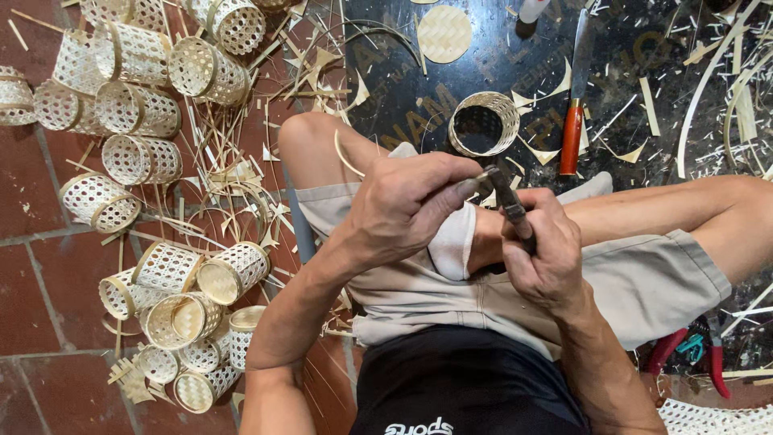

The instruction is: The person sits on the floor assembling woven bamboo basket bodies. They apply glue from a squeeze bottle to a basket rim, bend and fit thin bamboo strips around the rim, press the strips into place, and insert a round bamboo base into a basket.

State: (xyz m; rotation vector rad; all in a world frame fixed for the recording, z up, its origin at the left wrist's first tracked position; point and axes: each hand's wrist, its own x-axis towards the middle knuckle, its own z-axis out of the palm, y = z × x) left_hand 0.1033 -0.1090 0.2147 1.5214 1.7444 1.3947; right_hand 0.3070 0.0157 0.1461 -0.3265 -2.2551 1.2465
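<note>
My right hand (543,254) grips a pair of dark metal pliers (509,203), jaws pointing up and left. My left hand (407,205) is closed beside the jaws, thumb and fingers pinching something small at the tip; what it pinches is hidden. Both hands hover over my lap, above beige shorts and a white cloth (452,242). A thin curved bamboo strip (345,155) lies against my left knee. On the dark mat ahead sits a small woven bamboo ring (483,122).
Several small woven bamboo baskets (137,97) are piled on the red brick floor at left, among scraps and strips. A red-handled knife (573,121) and a round woven disc (444,34) lie on the dark mat. Red-handled tools (692,350) rest at lower right.
</note>
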